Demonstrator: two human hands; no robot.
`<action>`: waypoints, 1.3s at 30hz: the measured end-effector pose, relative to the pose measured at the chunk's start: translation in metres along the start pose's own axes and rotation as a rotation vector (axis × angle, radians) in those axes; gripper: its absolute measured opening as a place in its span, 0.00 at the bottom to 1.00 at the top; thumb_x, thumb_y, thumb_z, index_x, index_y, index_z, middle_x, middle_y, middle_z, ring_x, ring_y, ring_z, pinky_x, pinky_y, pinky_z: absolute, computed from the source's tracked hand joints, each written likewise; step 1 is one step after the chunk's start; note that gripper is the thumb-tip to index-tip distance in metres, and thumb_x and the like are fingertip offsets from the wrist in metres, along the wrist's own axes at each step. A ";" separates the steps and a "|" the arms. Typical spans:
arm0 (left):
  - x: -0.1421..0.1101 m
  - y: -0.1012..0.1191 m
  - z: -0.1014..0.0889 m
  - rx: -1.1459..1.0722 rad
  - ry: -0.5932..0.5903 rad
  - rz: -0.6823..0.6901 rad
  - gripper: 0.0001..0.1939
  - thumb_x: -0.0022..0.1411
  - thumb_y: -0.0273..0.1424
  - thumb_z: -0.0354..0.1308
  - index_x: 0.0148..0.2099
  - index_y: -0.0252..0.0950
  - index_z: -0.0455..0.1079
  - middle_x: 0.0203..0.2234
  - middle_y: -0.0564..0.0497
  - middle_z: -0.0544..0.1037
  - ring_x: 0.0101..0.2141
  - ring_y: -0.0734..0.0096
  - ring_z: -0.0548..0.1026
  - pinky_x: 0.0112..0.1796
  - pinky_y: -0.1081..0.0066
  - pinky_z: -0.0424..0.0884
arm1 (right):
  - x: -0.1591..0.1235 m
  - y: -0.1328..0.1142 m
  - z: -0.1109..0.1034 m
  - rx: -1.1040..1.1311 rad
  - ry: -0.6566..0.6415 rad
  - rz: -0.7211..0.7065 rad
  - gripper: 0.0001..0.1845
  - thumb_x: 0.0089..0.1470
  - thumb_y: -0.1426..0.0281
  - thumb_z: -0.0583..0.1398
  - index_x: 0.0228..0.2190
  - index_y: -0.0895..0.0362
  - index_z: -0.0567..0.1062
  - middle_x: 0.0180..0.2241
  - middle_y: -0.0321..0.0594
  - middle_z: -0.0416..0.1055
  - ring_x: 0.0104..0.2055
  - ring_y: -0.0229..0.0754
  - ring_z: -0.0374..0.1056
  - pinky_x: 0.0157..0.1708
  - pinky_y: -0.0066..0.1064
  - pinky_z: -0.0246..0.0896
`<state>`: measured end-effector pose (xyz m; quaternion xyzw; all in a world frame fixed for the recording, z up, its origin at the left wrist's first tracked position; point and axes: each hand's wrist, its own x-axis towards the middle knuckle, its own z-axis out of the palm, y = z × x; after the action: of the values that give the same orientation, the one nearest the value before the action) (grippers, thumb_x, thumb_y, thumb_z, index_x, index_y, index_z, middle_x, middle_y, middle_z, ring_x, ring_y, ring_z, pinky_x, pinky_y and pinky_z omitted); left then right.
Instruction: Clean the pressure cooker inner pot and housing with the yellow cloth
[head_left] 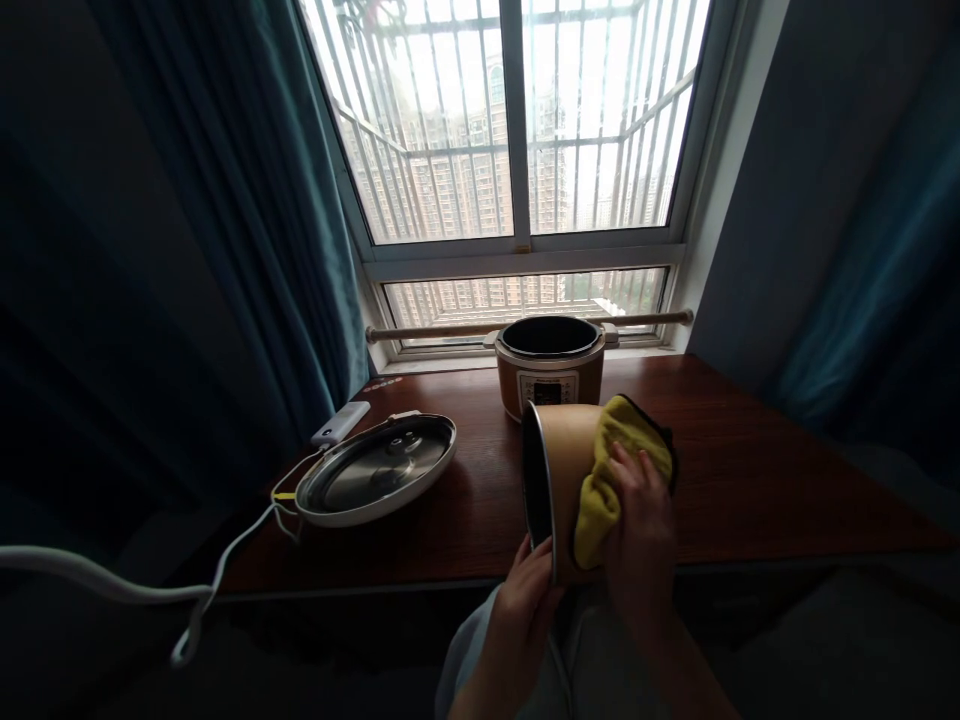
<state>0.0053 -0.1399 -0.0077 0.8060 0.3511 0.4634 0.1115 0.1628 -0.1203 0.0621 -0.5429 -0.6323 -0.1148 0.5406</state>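
A gold-coloured inner pot (564, 432) with a dark inside is tipped on its side over the table's front edge, its mouth facing left. My left hand (523, 600) grips the rim from below, fingers over the edge. A yellow cloth (626, 435) lies against the pot's outer wall and base. My right hand (641, 515) presses this cloth onto the pot, its fingers bent over the fabric. Behind the pot stands the electric cooker body (550, 365), lidless, with a control panel on its front. To the left, the cooker lid (386, 465) rests with its metallic inner side up.
The reddish-brown wooden table (750, 470) stands under a barred window (517, 130). A white power strip (341, 424) lies at the left edge, and a white cable (97, 590) hangs off there. Blue curtains (247, 180) flank the window.
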 end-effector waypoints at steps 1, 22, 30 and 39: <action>0.000 -0.001 0.002 -0.001 -0.012 -0.006 0.17 0.64 0.31 0.46 0.54 0.41 0.64 0.45 0.49 0.75 0.51 0.65 0.69 0.55 0.57 0.59 | 0.000 0.009 0.000 0.024 0.032 0.078 0.22 0.56 0.73 0.47 0.53 0.56 0.62 0.56 0.44 0.59 0.61 0.50 0.47 0.56 0.50 0.47; -0.011 -0.018 0.011 0.145 -0.165 -0.025 0.14 0.64 0.31 0.48 0.51 0.40 0.66 0.45 0.50 0.76 0.54 0.65 0.65 0.57 0.51 0.53 | 0.024 0.004 0.000 0.013 -0.144 -0.224 0.19 0.56 0.76 0.48 0.48 0.55 0.67 0.52 0.39 0.66 0.60 0.47 0.52 0.57 0.45 0.48; -0.008 -0.005 -0.004 0.112 -0.400 -0.072 0.21 0.61 0.29 0.52 0.56 0.41 0.61 0.50 0.49 0.72 0.56 0.62 0.61 0.57 0.47 0.52 | 0.019 0.038 -0.010 0.145 -0.031 0.143 0.21 0.55 0.73 0.47 0.50 0.57 0.66 0.52 0.44 0.64 0.55 0.46 0.59 0.52 0.43 0.55; 0.018 0.030 -0.017 -0.139 -0.270 -0.204 0.19 0.64 0.30 0.47 0.57 0.41 0.62 0.52 0.49 0.70 0.54 0.68 0.66 0.58 0.59 0.54 | 0.009 0.029 -0.019 0.080 -0.042 0.090 0.21 0.56 0.73 0.46 0.52 0.57 0.63 0.54 0.46 0.62 0.58 0.48 0.55 0.53 0.46 0.54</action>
<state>0.0106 -0.1519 0.0288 0.8114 0.3800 0.3603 0.2594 0.1983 -0.1180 0.0636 -0.5510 -0.6223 -0.0535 0.5533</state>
